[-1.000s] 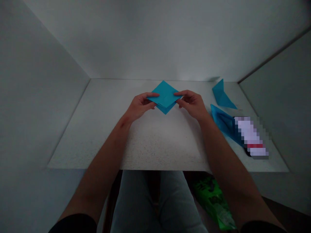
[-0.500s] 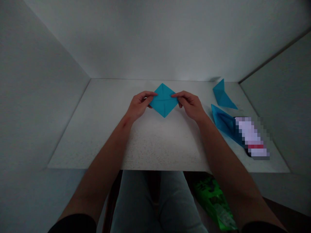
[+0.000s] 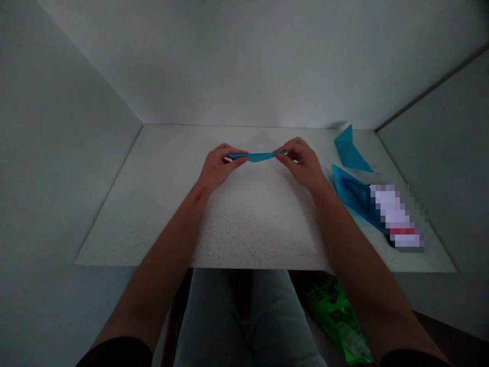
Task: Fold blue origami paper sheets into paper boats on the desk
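A folded piece of blue paper (image 3: 260, 157) is stretched between my two hands above the far middle of the white table. It shows nearly edge-on, as a thin band that sags a little at its centre. My left hand (image 3: 220, 164) pinches its left end between thumb and fingers. At the other end, my right hand (image 3: 300, 160) grips the paper the same way. Fingers cover both ends, so the paper's full outline is hidden.
On the right of the white table (image 3: 260, 219) lie a folded blue paper (image 3: 352, 150) and a blue paper boat (image 3: 355, 196). A phone (image 3: 397, 216), its screen blurred out, touches the boat. Walls enclose the table. Below its front edge is a green bag (image 3: 338, 316).
The blue paper was a flat diamond facing me; now it appears as a narrow, edge-on band. Both hands have turned slightly with it and hold its left and right ends.
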A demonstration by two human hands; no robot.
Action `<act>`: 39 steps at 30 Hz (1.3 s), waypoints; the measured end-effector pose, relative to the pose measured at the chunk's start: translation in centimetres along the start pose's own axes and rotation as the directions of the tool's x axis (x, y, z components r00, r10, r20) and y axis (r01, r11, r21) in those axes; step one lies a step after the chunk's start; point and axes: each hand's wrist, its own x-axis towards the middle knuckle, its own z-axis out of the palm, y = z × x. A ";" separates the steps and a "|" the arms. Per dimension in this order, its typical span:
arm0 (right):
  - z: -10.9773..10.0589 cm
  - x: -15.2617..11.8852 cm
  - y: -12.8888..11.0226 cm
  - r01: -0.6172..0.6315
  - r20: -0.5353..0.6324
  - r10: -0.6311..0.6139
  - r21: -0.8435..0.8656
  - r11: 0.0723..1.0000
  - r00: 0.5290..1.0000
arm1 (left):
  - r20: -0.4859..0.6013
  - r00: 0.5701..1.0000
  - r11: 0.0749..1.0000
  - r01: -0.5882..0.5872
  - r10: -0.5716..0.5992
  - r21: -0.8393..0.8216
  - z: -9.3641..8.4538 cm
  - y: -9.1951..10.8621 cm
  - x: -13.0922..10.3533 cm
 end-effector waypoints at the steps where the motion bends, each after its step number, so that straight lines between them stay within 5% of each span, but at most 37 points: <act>1: 0.0 0.0 0.0 0.012 -0.011 -0.012 0.014 1.000 1.000 | -0.021 1.000 0.999 -0.023 0.024 0.028 0.0 0.0 0.0; 9: 0.7 0.0 -0.1 -0.062 0.020 0.059 0.173 0.983 0.998 | -0.001 1.000 0.992 0.021 -0.021 -0.128 0.4 -1.0 0.3; 23: -0.1 0.2 -0.4 -0.112 -0.002 0.114 0.184 0.976 0.993 | 0.063 0.997 0.978 0.051 -0.039 -0.200 -0.3 -0.5 0.2; 31: 0.4 0.3 0.3 -0.119 -0.025 0.133 0.294 0.948 0.991 | -0.001 1.000 0.969 0.021 -0.022 -0.244 0.2 -1.2 0.4; 39: 0.6 0.4 1.0 -0.073 -0.127 0.113 0.283 0.956 0.985 | 0.132 0.982 0.978 0.151 -0.133 -0.142 0.4 -0.2 -0.7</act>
